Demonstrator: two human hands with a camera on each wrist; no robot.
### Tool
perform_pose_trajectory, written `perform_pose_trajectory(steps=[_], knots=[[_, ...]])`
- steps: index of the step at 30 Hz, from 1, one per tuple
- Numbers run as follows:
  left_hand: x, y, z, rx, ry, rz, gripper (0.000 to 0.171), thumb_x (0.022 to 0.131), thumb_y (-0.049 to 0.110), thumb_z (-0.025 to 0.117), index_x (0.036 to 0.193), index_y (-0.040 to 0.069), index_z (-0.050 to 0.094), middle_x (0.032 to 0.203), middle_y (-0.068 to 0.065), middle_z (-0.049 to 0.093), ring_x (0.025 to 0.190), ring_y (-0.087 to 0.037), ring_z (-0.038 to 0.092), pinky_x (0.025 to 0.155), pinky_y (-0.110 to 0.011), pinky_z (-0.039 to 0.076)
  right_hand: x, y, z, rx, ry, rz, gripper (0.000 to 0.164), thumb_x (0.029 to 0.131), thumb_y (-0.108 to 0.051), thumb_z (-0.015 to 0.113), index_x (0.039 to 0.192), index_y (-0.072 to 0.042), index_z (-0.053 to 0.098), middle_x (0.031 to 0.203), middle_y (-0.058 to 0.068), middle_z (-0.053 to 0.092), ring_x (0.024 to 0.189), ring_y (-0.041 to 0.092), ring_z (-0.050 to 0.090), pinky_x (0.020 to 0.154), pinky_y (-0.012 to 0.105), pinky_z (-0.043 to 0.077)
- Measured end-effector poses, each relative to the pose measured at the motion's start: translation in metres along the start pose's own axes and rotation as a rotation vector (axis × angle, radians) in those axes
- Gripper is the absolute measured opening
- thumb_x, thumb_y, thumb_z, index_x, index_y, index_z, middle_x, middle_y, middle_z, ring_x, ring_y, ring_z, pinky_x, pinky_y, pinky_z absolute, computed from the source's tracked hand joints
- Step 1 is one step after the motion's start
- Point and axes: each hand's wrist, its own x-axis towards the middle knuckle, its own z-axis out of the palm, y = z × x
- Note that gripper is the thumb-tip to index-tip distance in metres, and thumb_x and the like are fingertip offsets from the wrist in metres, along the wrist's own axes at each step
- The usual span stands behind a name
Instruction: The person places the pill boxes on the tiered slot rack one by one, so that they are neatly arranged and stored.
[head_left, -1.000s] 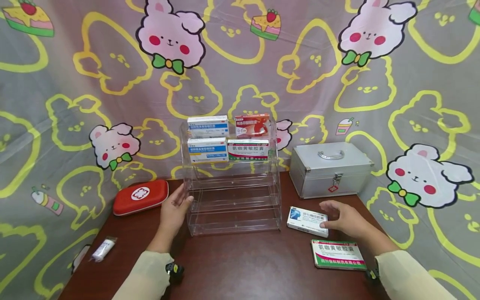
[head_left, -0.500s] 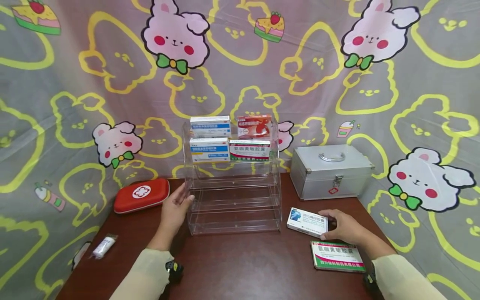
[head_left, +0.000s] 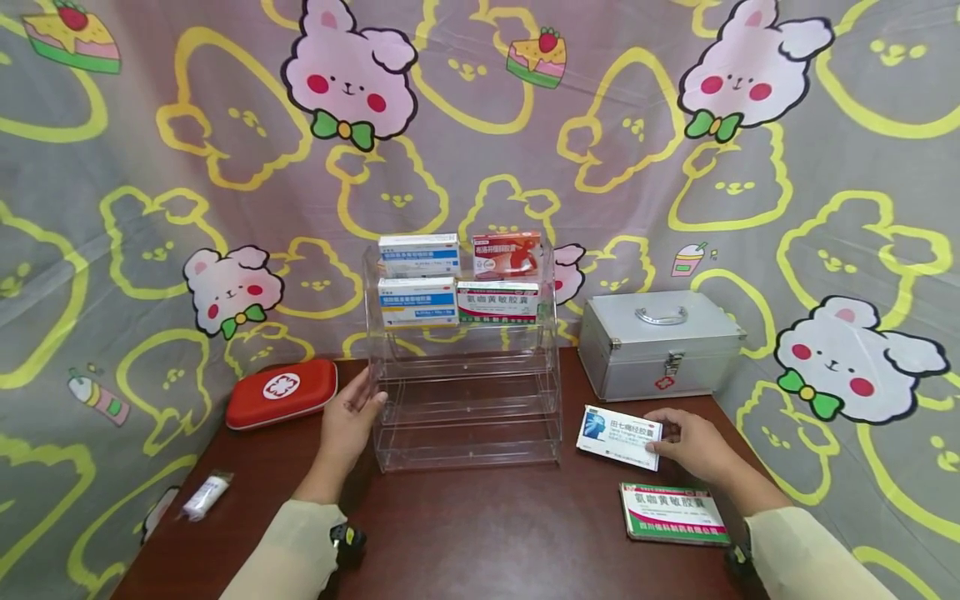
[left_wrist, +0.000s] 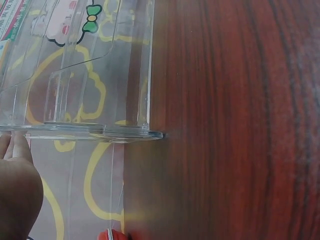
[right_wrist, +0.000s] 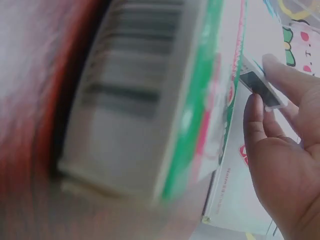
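Observation:
In the head view my left hand (head_left: 348, 425) is at the left side of a clear acrylic display rack (head_left: 467, 454). Its fingertips rest on the outer side panel, which the left wrist view also shows. My right hand (head_left: 693, 446) pinches the right end of a white medicine box (head_left: 618, 437) with a blue picture; the box is tilted up over the table. Its end shows between thumb and fingers in the right wrist view. Nearer me lies a green-and-white medicine box (head_left: 675, 514), whose barcode end looms large and blurred in the right wrist view.
The rack's two upper tiers hold blue-and-white boxes (head_left: 418, 302), a red box (head_left: 506, 254) and a green-and-white box (head_left: 498, 302). A silver case (head_left: 663, 346) stands behind right. At left are a red zip case (head_left: 282, 396) and a small wrapped white roll (head_left: 206, 496).
My right hand has closed on the white medicine box's end and tilted it up from the table. The left hand stays at the rack's side.

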Motion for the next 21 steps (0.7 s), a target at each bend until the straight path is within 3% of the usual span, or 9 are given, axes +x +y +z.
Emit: perform_pose_trajectory(steps=[6, 12, 14, 18, 21], knots=[[0.0, -0.001, 0.0, 0.007, 0.006, 0.007, 0.063, 0.102, -0.003, 0.073, 0.16, -0.003, 0.05, 0.16, -0.025, 0.054, 0.149, -0.034, 0.051, 0.101, -0.006, 0.052, 0.002, -0.001, 0.0, 0.022, 0.092, 0.002, 0.028, 0.1, -0.021, 0.081, 0.125, -0.008, 0.077, 0.115, 0.01, 0.08, 0.105, 0.025, 0.072, 0.08, 0.034, 0.058], [0.0, -0.003, 0.003, 0.01, 0.009, 0.007, 0.063, 0.101, -0.003, 0.073, 0.16, -0.003, 0.051, 0.159, -0.024, 0.055, 0.133, -0.001, 0.061, 0.103, -0.007, 0.052, 0.002, -0.011, -0.013, 0.087, 0.146, 0.02, 0.029, 0.105, -0.027, 0.076, 0.126, -0.008, 0.078, 0.117, 0.011, 0.081, 0.102, 0.021, 0.07, 0.081, 0.031, 0.057], [0.0, -0.003, 0.003, 0.01, 0.008, 0.011, 0.063, 0.101, -0.003, 0.074, 0.16, -0.003, 0.051, 0.159, -0.024, 0.056, 0.13, 0.002, 0.062, 0.103, -0.007, 0.051, 0.001, -0.017, -0.022, 0.104, 0.158, 0.015, 0.032, 0.107, -0.03, 0.074, 0.129, -0.007, 0.077, 0.119, 0.012, 0.08, 0.101, 0.02, 0.07, 0.081, 0.03, 0.056], [0.0, -0.003, 0.003, 0.02, 0.01, 0.024, 0.063, 0.101, -0.002, 0.074, 0.159, -0.004, 0.052, 0.158, -0.025, 0.056, 0.142, -0.018, 0.059, 0.102, -0.006, 0.051, -0.001, -0.039, -0.041, 0.155, 0.201, -0.017, 0.038, 0.108, -0.034, 0.071, 0.135, -0.007, 0.074, 0.122, 0.013, 0.079, 0.1, 0.017, 0.07, 0.08, 0.024, 0.057], [0.0, -0.003, 0.002, 0.015, 0.019, 0.027, 0.062, 0.101, -0.003, 0.074, 0.159, -0.003, 0.052, 0.158, -0.026, 0.056, 0.147, -0.034, 0.054, 0.101, -0.005, 0.051, 0.0, -0.061, -0.051, 0.277, 0.229, -0.079, 0.039, 0.108, -0.03, 0.071, 0.137, -0.003, 0.072, 0.118, 0.006, 0.079, 0.099, 0.01, 0.071, 0.08, 0.019, 0.059]])
